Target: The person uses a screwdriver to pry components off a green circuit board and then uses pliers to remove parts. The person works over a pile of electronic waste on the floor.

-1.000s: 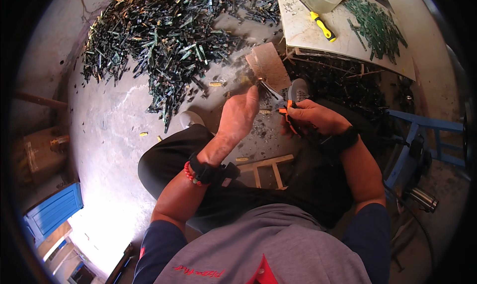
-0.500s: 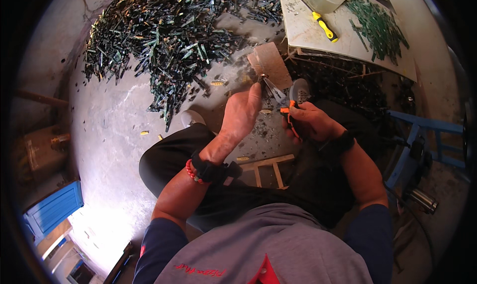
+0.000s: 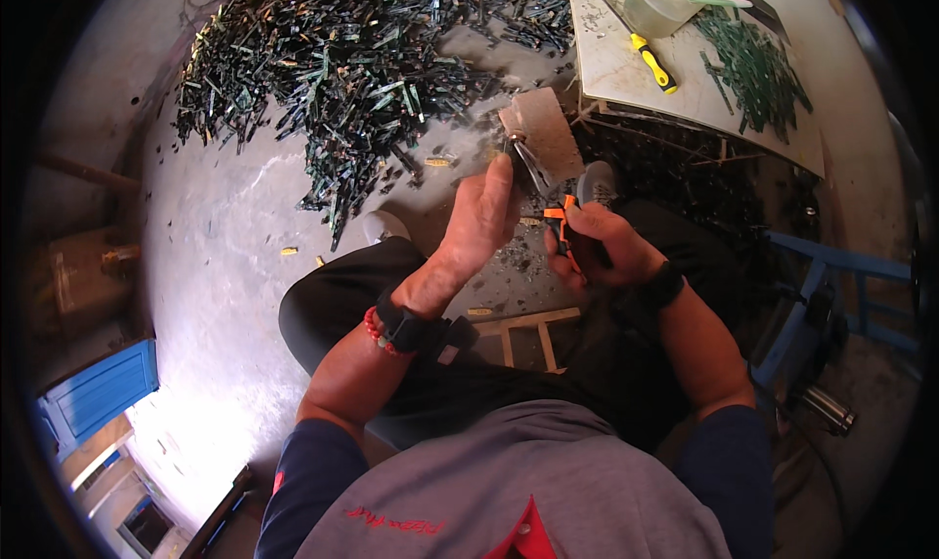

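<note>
- A large heap of dark green strips (image 3: 342,60) covers the floor (image 3: 225,256) at the upper left; a few small yellowish bits lie loose near its lower edge.
- The left hand (image 3: 481,217) reaches forward from a bent arm, with one red bead bracelet and one dark wristband at the wrist. Its fingers are closed around a thin strip piece (image 3: 516,156), pinched at the fingertips.
- One pair of orange-handled pliers (image 3: 559,228) meets that piece just above a flat brown block (image 3: 543,138).
- The right hand (image 3: 602,251) is clenched on the pliers' handles, wrist turned inward.
- On the tabletop (image 3: 626,80) at the upper right: one yellow-handled screwdriver (image 3: 650,62), one clear plastic cup (image 3: 657,6), one smaller pile of green strips (image 3: 758,70).
</note>
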Demonstrator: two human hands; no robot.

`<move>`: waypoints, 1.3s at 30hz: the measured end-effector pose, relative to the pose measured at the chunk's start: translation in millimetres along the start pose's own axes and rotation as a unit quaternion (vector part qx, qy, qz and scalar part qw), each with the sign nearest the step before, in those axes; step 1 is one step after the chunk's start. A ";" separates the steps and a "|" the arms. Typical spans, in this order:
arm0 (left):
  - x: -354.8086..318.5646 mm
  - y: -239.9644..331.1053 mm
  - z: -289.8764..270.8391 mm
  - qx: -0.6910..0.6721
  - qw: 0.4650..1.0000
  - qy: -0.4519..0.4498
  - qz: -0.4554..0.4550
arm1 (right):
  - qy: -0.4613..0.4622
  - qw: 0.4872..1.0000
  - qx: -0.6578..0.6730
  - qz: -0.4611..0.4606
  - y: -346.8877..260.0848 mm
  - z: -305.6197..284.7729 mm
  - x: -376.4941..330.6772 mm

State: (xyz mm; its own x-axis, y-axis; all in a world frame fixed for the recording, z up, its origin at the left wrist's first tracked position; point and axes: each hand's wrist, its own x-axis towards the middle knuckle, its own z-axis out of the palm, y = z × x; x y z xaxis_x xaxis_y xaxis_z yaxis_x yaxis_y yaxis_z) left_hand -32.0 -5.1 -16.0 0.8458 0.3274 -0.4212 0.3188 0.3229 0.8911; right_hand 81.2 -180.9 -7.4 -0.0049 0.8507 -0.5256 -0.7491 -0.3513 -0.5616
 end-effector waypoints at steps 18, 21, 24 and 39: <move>2.9 0.0 -1.5 -0.006 1.000 -0.007 0.002 | 0.186 0.868 -0.411 -0.207 0.4 -3.7 10.4; 2.3 5.8 0.1 -0.018 1.000 0.010 -0.002 | 0.241 0.794 -0.530 -0.175 -4.3 1.6 7.2; 2.7 7.4 1.9 -0.004 1.000 0.020 0.006 | 0.292 0.708 -0.615 -0.188 -3.9 7.9 7.2; 10.7 -6.0 -0.1 0.047 0.997 0.040 0.050 | 0.410 0.492 -0.733 -0.229 9.0 6.8 18.5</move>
State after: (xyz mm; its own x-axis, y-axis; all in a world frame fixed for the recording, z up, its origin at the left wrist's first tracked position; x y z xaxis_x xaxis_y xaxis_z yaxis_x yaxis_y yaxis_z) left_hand -24.9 -3.5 -25.9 0.8400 0.4248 -0.3377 0.2759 0.2015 0.9398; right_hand 69.8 -165.7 -17.9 0.6606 0.7400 0.1268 0.7392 -0.6115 -0.2823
